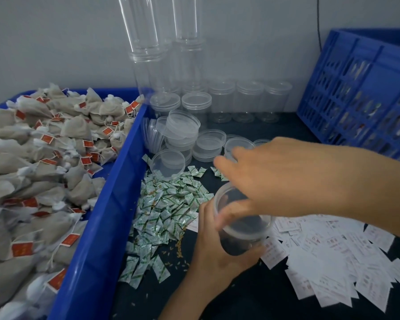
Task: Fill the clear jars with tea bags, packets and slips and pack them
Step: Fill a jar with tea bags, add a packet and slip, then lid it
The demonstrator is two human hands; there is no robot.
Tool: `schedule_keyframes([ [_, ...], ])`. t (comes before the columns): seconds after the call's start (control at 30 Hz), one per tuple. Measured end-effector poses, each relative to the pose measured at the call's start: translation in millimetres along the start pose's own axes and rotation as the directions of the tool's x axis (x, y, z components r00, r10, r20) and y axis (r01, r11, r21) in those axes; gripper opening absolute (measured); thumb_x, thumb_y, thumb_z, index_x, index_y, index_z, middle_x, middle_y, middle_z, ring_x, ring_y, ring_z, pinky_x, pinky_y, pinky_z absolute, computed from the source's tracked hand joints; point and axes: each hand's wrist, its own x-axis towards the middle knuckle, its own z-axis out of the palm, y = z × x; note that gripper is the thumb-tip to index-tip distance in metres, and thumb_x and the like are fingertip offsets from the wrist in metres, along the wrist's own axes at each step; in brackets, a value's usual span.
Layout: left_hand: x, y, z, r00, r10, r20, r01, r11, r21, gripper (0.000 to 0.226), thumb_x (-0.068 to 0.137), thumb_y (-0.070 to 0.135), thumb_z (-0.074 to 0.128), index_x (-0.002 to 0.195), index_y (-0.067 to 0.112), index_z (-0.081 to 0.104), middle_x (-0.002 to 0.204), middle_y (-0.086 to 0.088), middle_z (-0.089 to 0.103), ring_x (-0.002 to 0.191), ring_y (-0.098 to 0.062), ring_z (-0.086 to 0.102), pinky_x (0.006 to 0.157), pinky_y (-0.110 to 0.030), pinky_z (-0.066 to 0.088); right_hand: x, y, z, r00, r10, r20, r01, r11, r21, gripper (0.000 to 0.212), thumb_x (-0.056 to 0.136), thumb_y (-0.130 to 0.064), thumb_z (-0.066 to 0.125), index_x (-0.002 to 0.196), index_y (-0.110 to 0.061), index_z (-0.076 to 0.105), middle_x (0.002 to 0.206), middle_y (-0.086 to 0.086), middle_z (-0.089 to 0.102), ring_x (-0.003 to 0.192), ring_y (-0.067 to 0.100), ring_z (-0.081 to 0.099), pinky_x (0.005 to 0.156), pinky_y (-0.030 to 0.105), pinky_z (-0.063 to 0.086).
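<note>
My left hand (214,245) grips a clear jar (240,227) low in the middle, its open mouth tilted toward me, and nothing shows inside it. My right hand (270,174) stretches over the jar toward the loose clear lids (208,144), fingers extended and blurred, touching or just short of one lid. Green-and-white packets (169,206) lie heaped left of the jar. White printed slips (333,259) are spread to its right. Tea bags with red tags (44,158) fill the blue bin (111,204) on the left.
Stacked clear jars (162,54) rise at the back wall, with a row of lidded jars (247,100) beside them. A blue slotted crate (360,88) leans at the right. Loose grains dot the dark tabletop near the packets.
</note>
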Motion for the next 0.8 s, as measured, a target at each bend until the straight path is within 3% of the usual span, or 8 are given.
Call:
schedule_keyframes([
  [0.1,1,0,0,1.000,0.020,0.010,-0.020,1.000,0.004,0.086,0.064,0.035,0.088,0.135,0.014,0.045,0.129,0.016,0.041,0.125,-0.007,0.045,0.097,-0.031,0.049,6,-6,4,0.998,0.000,0.061,0.004,0.998,-0.058,0.070,0.081,-0.085,0.036,0.098,-0.019,0.047,0.076,-0.007,0.045,0.062,0.010,0.042,0.052,0.028,0.030],
  [0.17,1,2,0,1.000,0.006,0.000,-0.006,1.000,-0.017,0.089,0.064,0.032,0.088,0.138,0.030,0.038,0.130,0.011,0.045,0.124,-0.009,0.049,0.094,-0.027,0.050,7,-3,4,0.986,-0.115,0.122,0.120,0.992,-0.036,0.053,0.085,-0.061,0.064,0.116,-0.026,0.037,0.096,-0.004,0.043,0.076,0.014,0.043,0.057,0.030,0.040],
  [0.23,0,3,0,1.000,-0.003,-0.030,0.002,1.000,-0.030,0.086,0.061,0.035,0.088,0.126,0.053,0.035,0.124,0.022,0.049,0.119,0.001,0.051,0.089,-0.013,0.047,6,2,3,0.963,-0.191,0.188,0.192,0.981,0.014,0.080,0.077,-0.038,0.081,0.132,-0.045,0.023,0.130,0.000,0.026,0.100,0.015,0.033,0.072,0.037,0.051],
  [0.33,0,3,0,0.999,-0.040,-0.014,0.040,0.999,-0.021,0.099,0.059,0.038,0.087,0.135,0.051,0.025,0.132,0.021,0.043,0.127,0.000,0.044,0.098,-0.022,0.045,1,-1,5,0.986,-0.157,0.056,0.154,0.987,0.055,0.097,0.066,-0.071,0.075,0.137,-0.054,0.012,0.141,-0.005,0.015,0.107,0.016,0.034,0.073,0.032,0.051],
  [0.5,2,2,-1,1.000,0.005,0.026,-0.005,1.000,-0.006,0.086,0.063,0.039,0.085,0.135,0.029,0.039,0.129,0.010,0.043,0.125,-0.007,0.047,0.098,-0.030,0.047,5,-4,14,0.999,-0.005,0.054,0.005,1.000,-0.009,0.066,0.080,-0.087,0.037,0.109,-0.027,0.036,0.086,-0.007,0.043,0.066,0.009,0.043,0.054,0.028,0.036],
  [0.63,0,5,1,0.999,0.016,-0.033,-0.016,1.000,-0.005,0.084,0.062,0.045,0.085,0.124,0.061,0.031,0.129,0.003,0.047,0.123,-0.009,0.050,0.096,-0.024,0.047,6,3,5,0.934,-0.236,0.268,0.239,0.971,0.021,0.089,0.080,-0.036,0.078,0.141,-0.049,0.014,0.148,-0.008,0.011,0.136,0.022,0.024,0.096,0.046,0.047],
  [0.7,0,2,1,1.000,-0.013,-0.026,0.013,1.000,0.001,0.093,0.059,0.048,0.085,0.123,0.069,0.022,0.138,0.009,0.041,0.129,-0.004,0.043,0.102,-0.027,0.044,4,2,3,0.923,-0.221,0.314,0.216,0.975,0.054,0.111,0.073,-0.052,0.083,0.147,-0.054,0.001,0.155,-0.018,-0.018,0.147,0.015,0.001,0.113,0.057,0.033],
  [0.8,2,0,2,1.000,-0.021,-0.007,0.021,0.999,-0.027,0.096,0.060,0.035,0.088,0.134,0.053,0.029,0.135,0.014,0.040,0.128,-0.007,0.045,0.098,-0.039,0.048,3,-9,9,0.988,-0.003,0.157,0.007,1.000,-0.023,0.087,0.077,-0.085,0.042,0.146,-0.036,0.019,0.127,0.006,0.037,0.103,0.022,0.052,0.073,0.035,0.048],
])
